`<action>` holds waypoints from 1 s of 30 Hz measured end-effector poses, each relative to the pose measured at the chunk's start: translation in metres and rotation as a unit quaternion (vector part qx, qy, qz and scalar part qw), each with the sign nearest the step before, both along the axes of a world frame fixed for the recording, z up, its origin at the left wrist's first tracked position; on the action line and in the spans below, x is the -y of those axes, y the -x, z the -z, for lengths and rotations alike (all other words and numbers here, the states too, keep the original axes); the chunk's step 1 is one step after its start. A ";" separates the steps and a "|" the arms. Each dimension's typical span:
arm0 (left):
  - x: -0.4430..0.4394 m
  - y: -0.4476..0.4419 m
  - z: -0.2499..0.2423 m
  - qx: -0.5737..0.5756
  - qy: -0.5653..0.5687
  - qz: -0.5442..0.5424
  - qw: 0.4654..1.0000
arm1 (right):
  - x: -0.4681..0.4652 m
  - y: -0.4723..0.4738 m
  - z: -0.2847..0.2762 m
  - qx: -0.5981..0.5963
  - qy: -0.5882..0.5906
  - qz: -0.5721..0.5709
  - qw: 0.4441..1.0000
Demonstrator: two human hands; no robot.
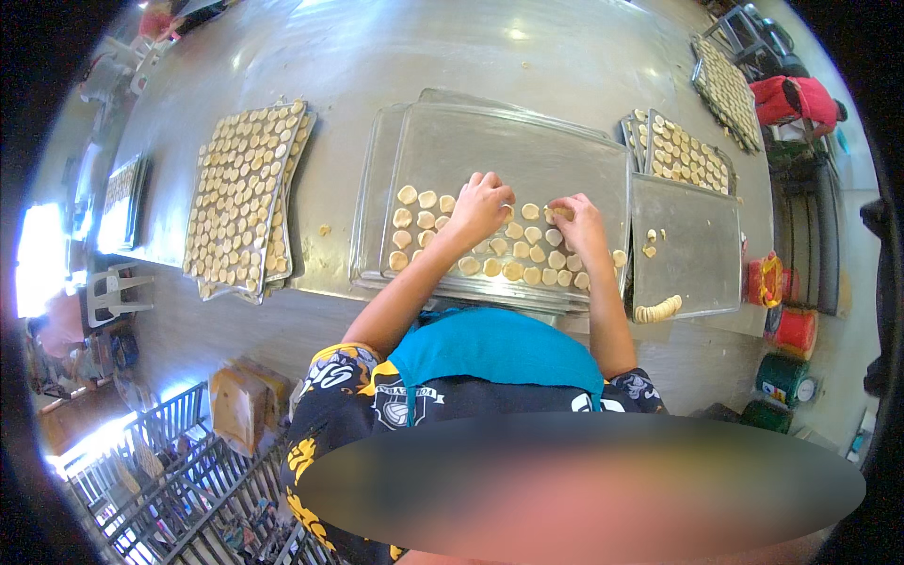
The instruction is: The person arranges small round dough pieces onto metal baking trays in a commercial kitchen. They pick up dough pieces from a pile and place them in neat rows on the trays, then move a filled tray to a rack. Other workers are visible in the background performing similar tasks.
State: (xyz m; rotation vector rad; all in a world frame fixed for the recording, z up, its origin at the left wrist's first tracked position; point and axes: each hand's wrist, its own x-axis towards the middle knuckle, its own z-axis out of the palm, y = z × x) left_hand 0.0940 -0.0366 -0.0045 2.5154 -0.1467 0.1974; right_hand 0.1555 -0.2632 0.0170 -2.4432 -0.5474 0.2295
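Observation:
A metal baking tray [508,145] lies before me on top of a stack of similar trays. Rows of small, flat dough discs [492,267] cover its near part. Above the left side of the rows, my left hand [484,205] has curled fingers, their tips at a dough disc. Whether those fingers grip the disc is hidden. My right hand [580,224] pinches a piece of dough [556,213] between thumb and fingers, low over the tray. To the right, a second tray [688,247] holds a leaning row of dough discs [658,309] and a few scraps.
Stacked trays full of dough discs [236,194] stand on the metal table [328,176] at left. More filled trays [685,155] sit at right. Someone in red [791,99] is bent over near the far right corner. A green scale [782,380] stands beyond the table's right edge.

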 end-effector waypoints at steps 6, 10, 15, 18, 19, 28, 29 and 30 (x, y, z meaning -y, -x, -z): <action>0.014 -0.003 0.001 0.038 0.017 0.024 0.999 | 0.017 -0.010 -0.005 -0.070 -0.067 0.035 0.995; 0.024 -0.007 0.005 0.043 -0.003 0.058 0.997 | 0.028 -0.012 -0.009 -0.122 -0.006 0.074 0.990; 0.040 -0.019 0.006 0.056 0.021 0.089 0.994 | 0.033 -0.008 -0.007 -0.020 -0.004 0.037 0.999; 0.050 -0.022 0.004 0.047 0.010 0.107 0.993 | 0.041 -0.012 -0.008 -0.095 -0.053 0.076 0.991; 0.052 -0.023 0.002 0.052 0.008 0.110 0.993 | 0.045 -0.013 -0.010 -0.094 -0.066 0.085 0.990; 0.068 -0.027 -0.014 0.005 -0.006 0.143 0.990 | 0.072 -0.016 -0.006 -0.099 -0.023 0.066 0.993; 0.070 -0.028 -0.014 0.002 -0.008 0.144 0.990 | 0.075 -0.017 -0.006 -0.105 -0.029 0.075 0.991; 0.072 -0.029 -0.014 0.000 -0.011 0.145 0.989 | 0.078 -0.017 -0.005 -0.092 -0.020 0.084 0.992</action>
